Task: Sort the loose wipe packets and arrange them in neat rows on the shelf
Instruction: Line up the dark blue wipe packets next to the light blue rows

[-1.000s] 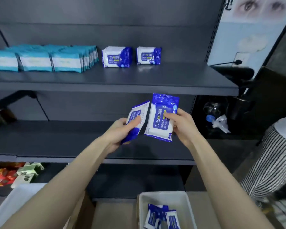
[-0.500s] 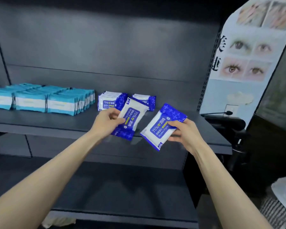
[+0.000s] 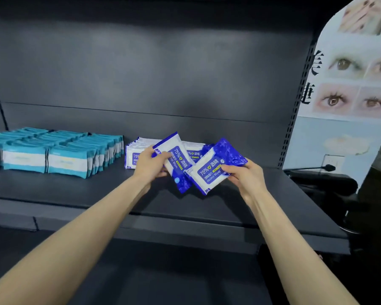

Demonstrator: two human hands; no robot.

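Observation:
My left hand (image 3: 149,165) grips a blue and white alcohol wipe packet (image 3: 176,164), tilted, just above the dark shelf (image 3: 75,190). My right hand (image 3: 244,175) pinches a second blue and white packet (image 3: 213,168) by its right end, overlapping the first. Both packets hang in front of two standing rows of the same blue packets: the left row (image 3: 133,154) and a right row (image 3: 197,150), mostly hidden behind my hands.
Rows of teal and white packets (image 3: 53,153) fill the shelf's left part. The shelf surface to the right of my hands is bare. A poster with eye pictures (image 3: 352,91) hangs at the right, and a lower shelf (image 3: 141,271) lies below.
Both hands have carried their packets up from below the shelf and forward over it, close to the blue rows. The camera has tilted up; the bin on the floor has left the view.

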